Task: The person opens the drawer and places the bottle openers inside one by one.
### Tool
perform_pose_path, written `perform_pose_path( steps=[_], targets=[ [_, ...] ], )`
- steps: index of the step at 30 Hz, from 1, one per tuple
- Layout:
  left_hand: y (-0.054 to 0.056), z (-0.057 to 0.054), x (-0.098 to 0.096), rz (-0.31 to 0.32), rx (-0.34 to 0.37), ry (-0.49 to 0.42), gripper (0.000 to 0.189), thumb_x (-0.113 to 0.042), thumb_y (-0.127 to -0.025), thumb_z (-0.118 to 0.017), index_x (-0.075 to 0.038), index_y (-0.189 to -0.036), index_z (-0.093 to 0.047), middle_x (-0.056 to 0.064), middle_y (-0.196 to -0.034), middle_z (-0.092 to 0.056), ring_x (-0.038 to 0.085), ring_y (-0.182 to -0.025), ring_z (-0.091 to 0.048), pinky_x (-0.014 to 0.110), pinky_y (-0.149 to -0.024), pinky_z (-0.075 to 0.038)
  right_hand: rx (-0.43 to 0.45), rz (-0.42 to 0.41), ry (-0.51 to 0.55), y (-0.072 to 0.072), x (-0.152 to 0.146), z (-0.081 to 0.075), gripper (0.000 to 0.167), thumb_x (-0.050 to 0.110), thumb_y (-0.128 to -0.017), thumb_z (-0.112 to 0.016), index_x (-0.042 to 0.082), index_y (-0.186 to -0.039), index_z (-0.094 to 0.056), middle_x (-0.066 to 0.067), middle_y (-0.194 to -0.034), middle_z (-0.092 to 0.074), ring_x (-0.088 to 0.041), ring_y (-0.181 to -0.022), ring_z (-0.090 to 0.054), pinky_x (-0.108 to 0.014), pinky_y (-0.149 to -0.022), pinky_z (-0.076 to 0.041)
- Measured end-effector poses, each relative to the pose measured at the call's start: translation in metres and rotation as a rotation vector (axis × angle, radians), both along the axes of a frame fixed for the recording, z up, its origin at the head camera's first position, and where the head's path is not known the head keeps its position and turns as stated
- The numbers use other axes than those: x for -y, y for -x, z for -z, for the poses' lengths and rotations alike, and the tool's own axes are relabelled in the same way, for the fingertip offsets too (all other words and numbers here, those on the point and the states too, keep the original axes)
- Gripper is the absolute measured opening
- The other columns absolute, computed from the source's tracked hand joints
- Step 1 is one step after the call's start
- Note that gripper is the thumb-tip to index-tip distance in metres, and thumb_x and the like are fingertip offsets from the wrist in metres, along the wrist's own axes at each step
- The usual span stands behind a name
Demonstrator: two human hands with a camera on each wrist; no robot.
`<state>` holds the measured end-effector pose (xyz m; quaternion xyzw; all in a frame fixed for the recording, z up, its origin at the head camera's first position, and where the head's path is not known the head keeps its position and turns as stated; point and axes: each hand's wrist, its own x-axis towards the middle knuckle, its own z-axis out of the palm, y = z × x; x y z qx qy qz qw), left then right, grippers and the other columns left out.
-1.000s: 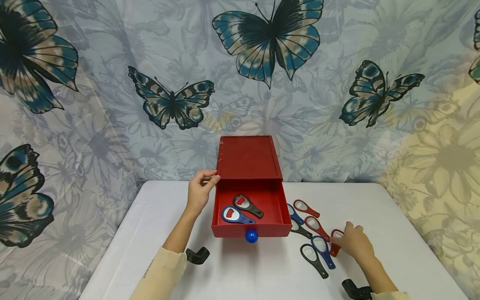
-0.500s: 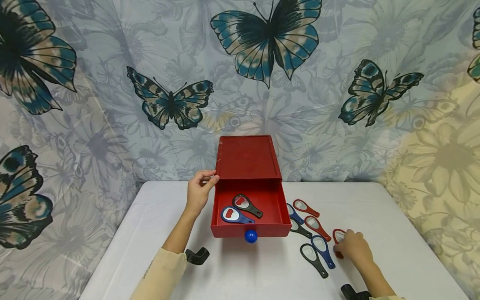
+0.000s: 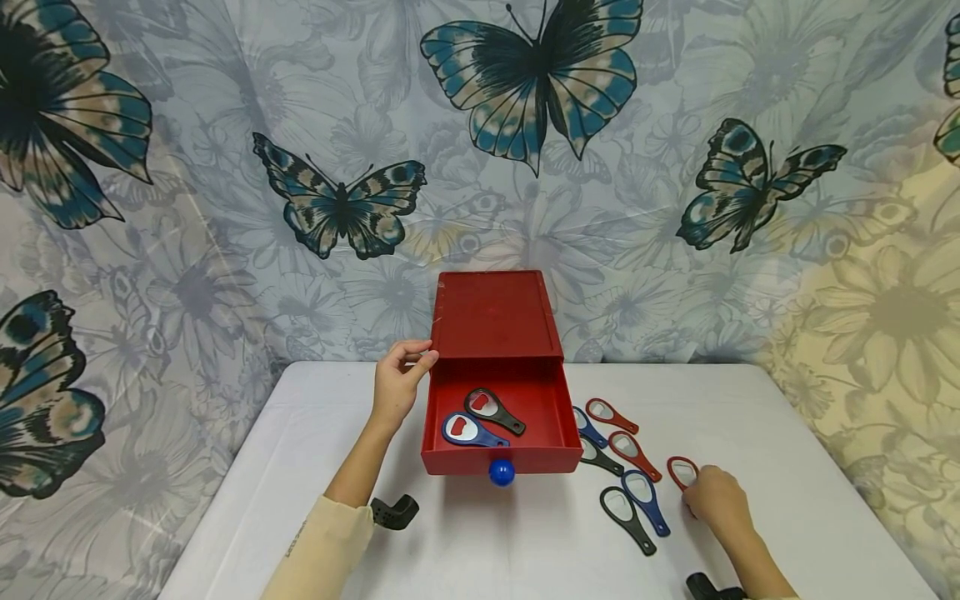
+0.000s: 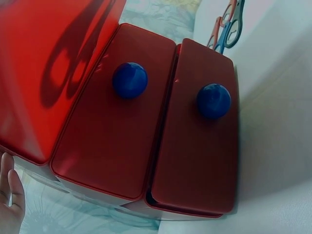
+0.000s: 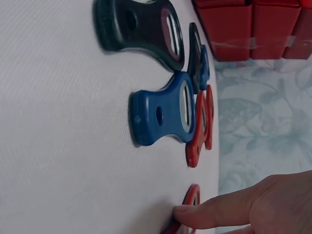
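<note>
A red drawer cabinet (image 3: pixel 495 315) has its top drawer (image 3: pixel 551 417) pulled out. In that drawer lie a black bottle opener (image 3: pixel 508 418) and a blue bottle opener (image 3: pixel 487 438). My left hand (image 3: pixel 397 383) touches the cabinet's left side near its front edge, thumb and fingers extended; in the left wrist view the fingertips (image 4: pixel 7 170) meet the red wall. On the right, my right hand (image 3: pixel 717 502) pinches a red bottle opener (image 3: pixel 672 467) by its handle, the thumb (image 5: pixel 195 214) on top. The handle is mostly hidden under the fingers.
Several more bottle openers lie between cabinet and right hand, among them a black one (image 3: pixel 630 521), a blue one (image 3: pixel 647 502) and a red one (image 3: pixel 635 456). Two lower drawers with blue knobs (image 4: pixel 129 80) are pushed in. A butterfly-print cloth (image 3: pixel 480 225) hangs behind the white table (image 3: pixel 315 417).
My right hand has shifted slightly right and toward me, and the red bottle opener has turned and slid away from the blue one beside it. The left hand stays put.
</note>
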<state>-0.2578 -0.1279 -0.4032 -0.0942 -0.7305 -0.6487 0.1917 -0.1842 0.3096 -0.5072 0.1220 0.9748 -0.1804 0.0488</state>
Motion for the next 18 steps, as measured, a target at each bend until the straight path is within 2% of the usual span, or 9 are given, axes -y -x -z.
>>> perform_pose_path(
  steps=[6, 10, 14, 18],
  targets=[
    [0.018, 0.025, 0.003, -0.002, -0.014, -0.024, 0.026, -0.01, -0.088, -0.072, 0.006, -0.109, -0.068, 0.023, -0.114, -0.063, -0.001, -0.083, -0.06, 0.013, -0.073, -0.05, -0.01, 0.011, 0.006, -0.004, -0.004, 0.0, 0.014, 0.0, -0.071, -0.06, -0.013, -0.074, -0.056, -0.021, -0.066, -0.058, -0.029, -0.061, -0.051, -0.04, -0.052, -0.044],
    [0.018, 0.026, 0.004, -0.003, -0.016, -0.021, 0.025, -0.011, -0.088, -0.072, 0.004, -0.107, -0.069, 0.021, -0.112, -0.064, 0.001, -0.083, -0.061, 0.014, -0.072, -0.051, -0.024, 0.035, 0.001, -0.006, -0.004, -0.002, 0.012, 0.002, -0.071, -0.061, -0.008, -0.069, -0.056, -0.017, -0.062, -0.058, -0.027, -0.058, -0.051, -0.039, -0.05, -0.043],
    [0.018, 0.023, 0.006, -0.014, 0.017, -0.005, 0.026, -0.014, -0.089, -0.072, 0.003, -0.109, -0.069, 0.019, -0.112, -0.065, 0.0, -0.083, -0.06, 0.014, -0.07, -0.049, -0.051, 0.032, 0.0, -0.008, -0.005, -0.001, 0.013, 0.004, -0.07, -0.061, -0.006, -0.066, -0.055, -0.017, -0.06, -0.059, -0.028, -0.056, -0.052, -0.042, -0.05, -0.044],
    [0.017, 0.02, 0.007, -0.019, 0.034, 0.015, 0.027, -0.017, -0.089, -0.072, 0.0, -0.11, -0.07, 0.016, -0.111, -0.067, 0.003, -0.084, -0.06, 0.016, -0.068, -0.049, -0.072, 0.026, 0.008, -0.008, -0.007, -0.001, 0.015, 0.006, -0.071, -0.063, -0.002, -0.062, -0.054, -0.014, -0.058, -0.057, -0.027, -0.055, -0.05, -0.04, -0.049, -0.042]
  ],
)
